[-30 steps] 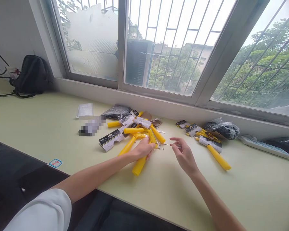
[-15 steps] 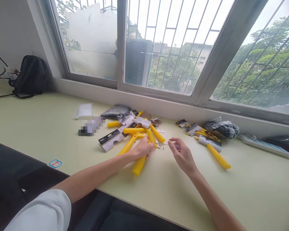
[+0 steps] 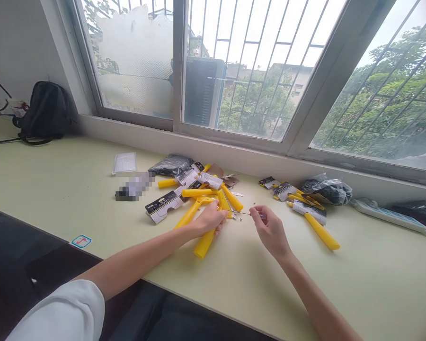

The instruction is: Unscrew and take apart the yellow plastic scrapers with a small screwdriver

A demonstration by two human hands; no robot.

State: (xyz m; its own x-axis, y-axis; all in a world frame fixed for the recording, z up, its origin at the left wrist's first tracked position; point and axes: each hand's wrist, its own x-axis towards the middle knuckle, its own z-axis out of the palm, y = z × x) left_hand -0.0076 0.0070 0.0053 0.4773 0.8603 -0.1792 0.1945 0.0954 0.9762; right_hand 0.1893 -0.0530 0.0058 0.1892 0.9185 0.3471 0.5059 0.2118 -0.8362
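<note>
My left hand (image 3: 210,219) is closed around a yellow tool (image 3: 204,244), which looks like a scraper. Its thick handle points toward me and its flat head slants away past my fingers. My right hand (image 3: 269,229) pinches a screwdriver (image 3: 243,213), whose thin metal shaft reaches left to the head of the yellow tool. Whether the tip sits in a screw is too small to tell. Small metal bits (image 3: 240,219) lie just below the shaft. Another yellow handle (image 3: 188,220) rests beside my left wrist, partly hidden by it.
Black-and-white cardboard sleeves (image 3: 163,207) and more yellow tools lie behind my left hand. A sleeved yellow tool (image 3: 321,230) is at the right. Bagged black items (image 3: 172,164), a clear plastic tray (image 3: 124,163) and a white power strip (image 3: 388,214) line the window side.
My right hand has shifted slightly to the right with the screwdriver, and more of its shaft shows. My left hand and the yellow tool have barely moved.
</note>
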